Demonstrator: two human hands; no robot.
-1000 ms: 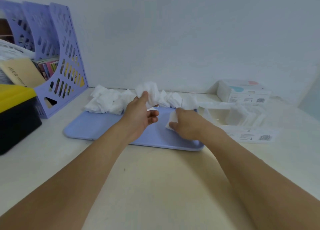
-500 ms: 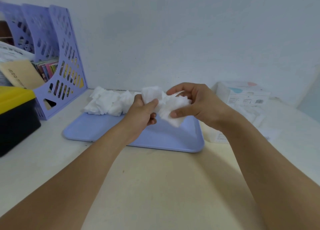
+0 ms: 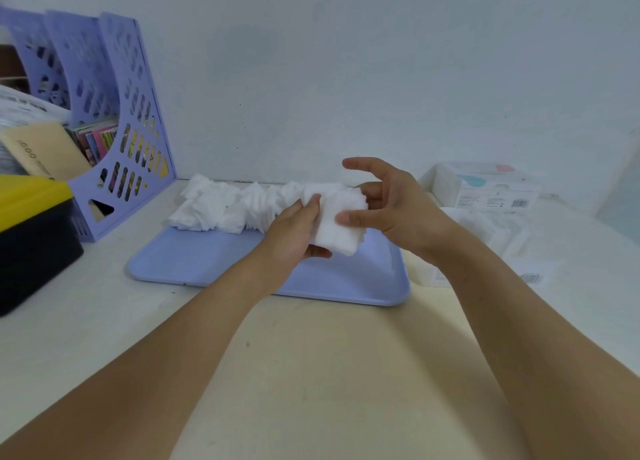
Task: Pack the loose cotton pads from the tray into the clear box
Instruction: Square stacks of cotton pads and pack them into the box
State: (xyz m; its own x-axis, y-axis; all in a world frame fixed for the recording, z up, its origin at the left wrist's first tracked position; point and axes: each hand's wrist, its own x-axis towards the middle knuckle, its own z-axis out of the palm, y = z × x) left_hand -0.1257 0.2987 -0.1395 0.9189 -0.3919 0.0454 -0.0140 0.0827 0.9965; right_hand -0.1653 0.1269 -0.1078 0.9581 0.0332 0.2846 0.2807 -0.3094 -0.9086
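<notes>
Your left hand (image 3: 294, 232) grips a stack of cotton pads (image 3: 337, 219) from the left side, thumb on the upper edge and fingers curled under the bottom. Your right hand (image 3: 394, 206) steadies the same stack from the right: thumb pressed on its front face, index finger raised and extended clear of it, other fingers curled behind (contact on the far side is hidden). The stack sits above the lilac tray (image 3: 214, 265), w/ its bottom corner hanging free over the tray floor. The rest of the loose pads (image 3: 225, 205) lie in a rumpled row along the tray's far edge, close to the wall. The clear box (image 3: 491, 245) lies on the table just right of the tray, partly behind your right wrist; white pads show inside it, details blurred. A second white carton (image 3: 485, 186) stands behind it by the wall. At far left: a lilac file rack (image 3: 114, 120) w/ papers, and a black bin w/ yellow lid (image 3: 31, 231).
</notes>
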